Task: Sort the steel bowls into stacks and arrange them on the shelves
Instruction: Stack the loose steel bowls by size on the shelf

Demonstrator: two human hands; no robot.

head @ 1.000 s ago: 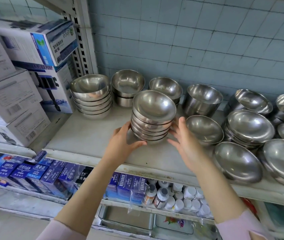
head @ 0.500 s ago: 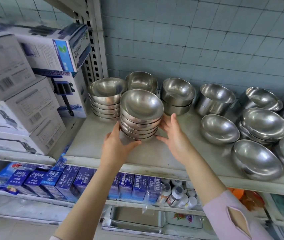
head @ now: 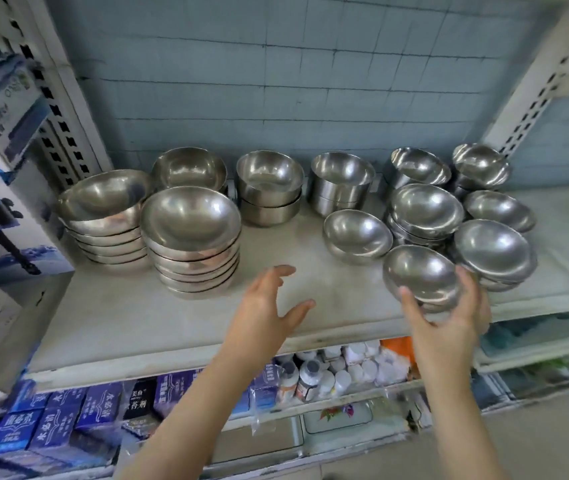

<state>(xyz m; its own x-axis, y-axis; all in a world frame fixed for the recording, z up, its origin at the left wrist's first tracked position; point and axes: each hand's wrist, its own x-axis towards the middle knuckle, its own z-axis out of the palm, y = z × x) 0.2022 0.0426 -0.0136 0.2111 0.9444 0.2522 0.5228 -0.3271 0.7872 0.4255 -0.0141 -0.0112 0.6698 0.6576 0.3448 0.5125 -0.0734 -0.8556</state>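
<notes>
**Shelf (head: 158, 327) of steel bowls, read left to right, every place given from the front stack (head: 191, 240).**

- **Behind and left of the front stack:** a rear stack (head: 103, 220) of nested bowls stands close beside it.
- **Just right of the front stack, over bare shelf:** the left hand (head: 269, 306) has its fingers spread and relaxed. It holds nothing and touches no bowl.
- **Well right of the front stack, at the shelf's near edge:** the loose bowl (head: 418, 271) sits mouth up, tilted toward the viewer (being round, it has no long axis to line up).
- **Around the loose bowl's near side:** the right hand (head: 449, 323) cups it, thumb curled on the left flank and fingers on the right. Blur hides how firm the hold is.
- **Farthest right of the front stack:** a cluster of bowls (head: 491, 251) lies just beside the loose bowl.

Judgement: the loose bowl lies directly ahead of the right hand. Any carry to the front stack runs leftward, across the bare shelf and past the left hand. The left hand is the nearer to that stack and could steady it.
</notes>
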